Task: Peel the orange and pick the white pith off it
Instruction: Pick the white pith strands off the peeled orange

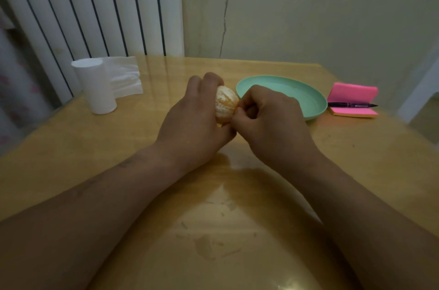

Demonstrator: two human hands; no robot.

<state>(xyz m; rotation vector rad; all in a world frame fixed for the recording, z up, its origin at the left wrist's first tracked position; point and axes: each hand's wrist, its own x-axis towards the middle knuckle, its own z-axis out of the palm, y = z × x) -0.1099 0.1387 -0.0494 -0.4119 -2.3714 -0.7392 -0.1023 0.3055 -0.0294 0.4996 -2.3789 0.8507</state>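
Note:
The peeled orange (225, 103), pale with white pith streaks on its segments, is held above the middle of the wooden table. My left hand (194, 121) grips it from the left, fingers curled over its top and far side. My right hand (266, 118) is at the orange's right side, thumb and fingertips pinched together against its surface; what they pinch is too small to make out. The orange's underside and back are hidden by my fingers.
A mint green plate (308, 97) sits just right of my hands. Behind it lies a pink sticky-note pad (354, 92) with a black pen (351, 105) across it. A white tissue roll (95, 87) stands at the back left. The table (213, 230) has worn patches near me.

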